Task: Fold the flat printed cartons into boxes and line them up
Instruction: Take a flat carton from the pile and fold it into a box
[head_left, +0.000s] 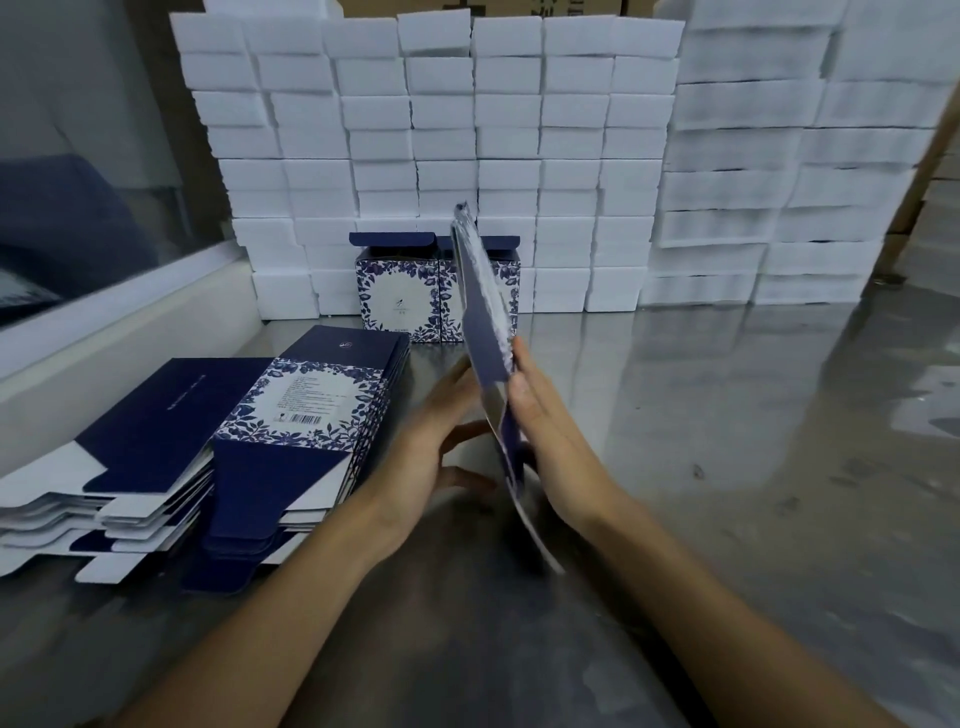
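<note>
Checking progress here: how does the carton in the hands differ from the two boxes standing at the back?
The carton is flat and held edge-on, tilted, between both hands; the boxes are squared up. It is off the table; they stand on it, side by side, top flaps up. Both share the blue floral print.

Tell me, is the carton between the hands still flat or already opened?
Flat: the carton stands edge-on, thin, between both hands.

navy flat cartons (291, 415) with blue-and-white floral panels, matching folded boxes (397, 291), white foam blocks (447, 119), grey table (727, 415).
</note>
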